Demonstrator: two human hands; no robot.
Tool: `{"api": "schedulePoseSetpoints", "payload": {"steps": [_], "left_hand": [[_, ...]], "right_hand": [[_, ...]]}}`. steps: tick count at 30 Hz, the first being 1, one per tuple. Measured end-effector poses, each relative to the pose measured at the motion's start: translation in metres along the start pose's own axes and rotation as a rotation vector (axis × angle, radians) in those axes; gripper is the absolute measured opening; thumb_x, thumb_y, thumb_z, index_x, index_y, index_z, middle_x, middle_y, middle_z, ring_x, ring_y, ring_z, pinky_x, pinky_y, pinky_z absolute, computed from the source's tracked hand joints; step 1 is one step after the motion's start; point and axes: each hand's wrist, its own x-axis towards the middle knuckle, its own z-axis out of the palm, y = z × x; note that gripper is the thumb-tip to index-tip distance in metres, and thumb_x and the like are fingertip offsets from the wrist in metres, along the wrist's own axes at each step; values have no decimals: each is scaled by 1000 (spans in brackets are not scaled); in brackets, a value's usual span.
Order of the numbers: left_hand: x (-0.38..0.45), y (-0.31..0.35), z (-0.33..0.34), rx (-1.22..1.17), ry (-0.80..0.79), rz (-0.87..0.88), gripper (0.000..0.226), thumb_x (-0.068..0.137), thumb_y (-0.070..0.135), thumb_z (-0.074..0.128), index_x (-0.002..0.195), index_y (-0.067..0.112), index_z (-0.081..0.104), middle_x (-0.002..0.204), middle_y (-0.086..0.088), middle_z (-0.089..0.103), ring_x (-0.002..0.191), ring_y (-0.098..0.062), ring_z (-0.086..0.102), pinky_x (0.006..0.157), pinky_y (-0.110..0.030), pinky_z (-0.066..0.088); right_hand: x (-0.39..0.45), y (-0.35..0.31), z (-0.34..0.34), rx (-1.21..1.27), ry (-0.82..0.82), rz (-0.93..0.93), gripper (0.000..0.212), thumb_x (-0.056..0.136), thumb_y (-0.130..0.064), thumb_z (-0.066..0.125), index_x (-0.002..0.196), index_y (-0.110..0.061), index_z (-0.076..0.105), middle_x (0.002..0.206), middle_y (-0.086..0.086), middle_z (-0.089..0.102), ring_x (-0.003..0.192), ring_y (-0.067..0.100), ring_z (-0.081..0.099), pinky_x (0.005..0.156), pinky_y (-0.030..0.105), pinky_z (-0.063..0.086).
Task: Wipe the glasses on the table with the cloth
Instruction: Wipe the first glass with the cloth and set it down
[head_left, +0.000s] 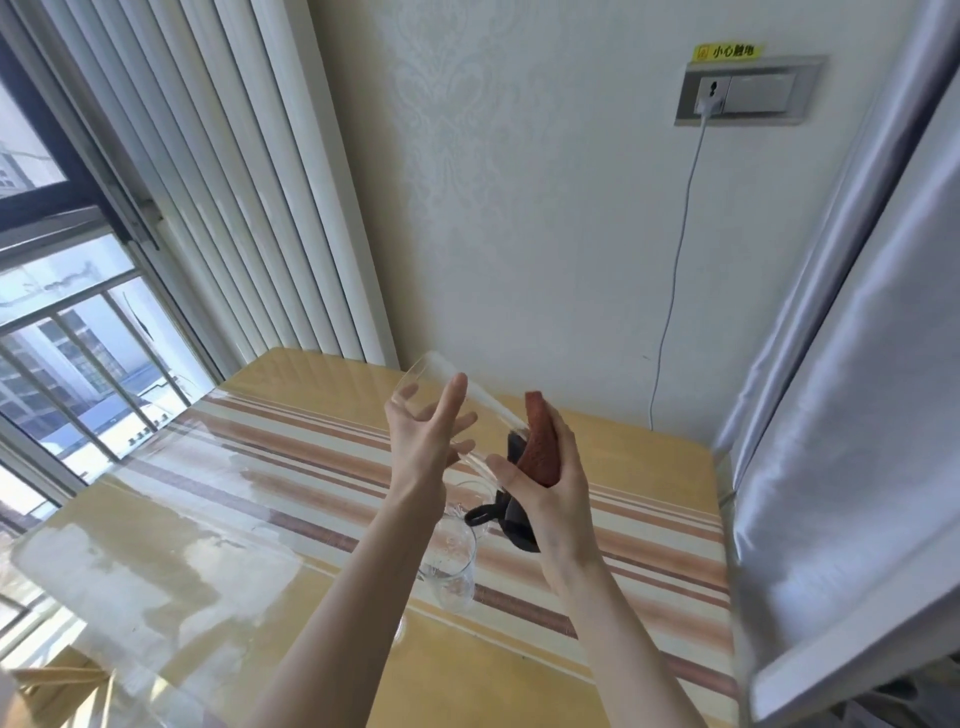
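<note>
A tall clear glass (441, 382) is held tilted above the table, rim toward the upper left. My left hand (428, 434) grips its body with fingers spread around it. My right hand (545, 483) holds a reddish-brown cloth (543, 447) pressed against the glass's lower end. Under my hands, a second clear glass (452, 566) stands on the table (234, 519). A black object with a loop (506, 517) lies beside it, partly hidden by my right hand.
The table has a striped yellow cover under a glossy transparent sheet. A window with railing is at the left, with a white radiator beside it. A silver refrigerator (857, 415) stands close on the right. A wall socket with a white cable (675, 270) is behind.
</note>
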Motion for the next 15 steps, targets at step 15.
{"api": "schedulePoseSetpoints", "payload": {"steps": [15], "left_hand": [[-12, -10, 6, 104, 12, 359, 72, 75, 35, 75, 129, 27, 27, 118, -7, 58, 101, -16, 67, 82, -26, 53]], "right_hand": [[-11, 20, 12, 105, 224, 52, 64, 81, -13, 74, 139, -18, 47, 118, -3, 63, 108, 12, 60, 98, 25, 46]]}}
